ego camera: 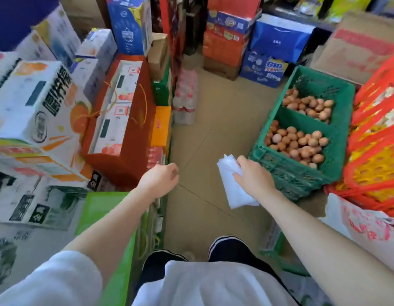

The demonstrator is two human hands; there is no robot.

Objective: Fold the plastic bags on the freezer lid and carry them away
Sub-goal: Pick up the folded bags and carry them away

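Right hand (255, 178) grips folded bags (233, 186) over open floor (213, 111).

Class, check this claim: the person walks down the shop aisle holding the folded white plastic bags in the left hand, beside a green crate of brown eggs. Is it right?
Not quite. The head view shows the folded white plastic bags in the grip of the right hand; the left hand is curled and holds nothing. The green crate of brown eggs is indeed beside it.

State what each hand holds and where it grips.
The right hand grips the folded white plastic bags around their middle, both ends sticking out. The left hand is curled and holds nothing.
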